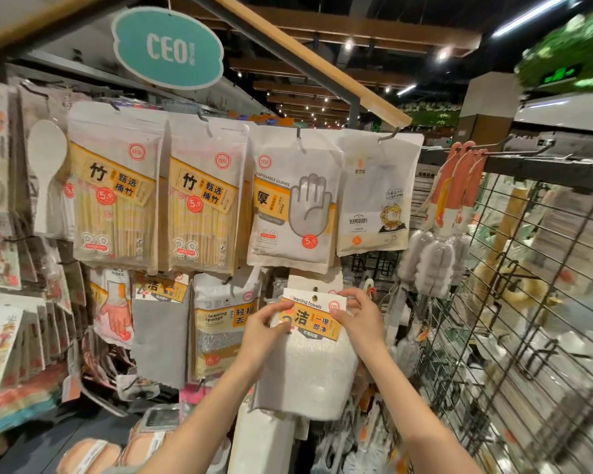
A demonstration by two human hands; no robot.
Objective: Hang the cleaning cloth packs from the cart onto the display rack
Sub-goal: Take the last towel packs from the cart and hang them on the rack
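A white cleaning cloth pack [308, 367] with an orange and white header card reading "Cleaning towels" is held up against the display rack [363, 107], below the glove packs. My left hand [266, 331] pinches the left edge of the card. On the card's right edge, my right hand [360, 318] pinches it between thumb and fingers. The card's hang hole sits near the top centre, level with another white pack hanging just behind it. Whether the hole is over a hook cannot be made out. The cart is out of view.
Bamboo chopstick packs [117, 196], disposable glove packs [291, 203] and a sponge pack [221, 326] hang around the spot. A grey cloth [160, 340] hangs to the left. A wire grid panel [514, 302] with bottle brushes [435, 241] stands to the right.
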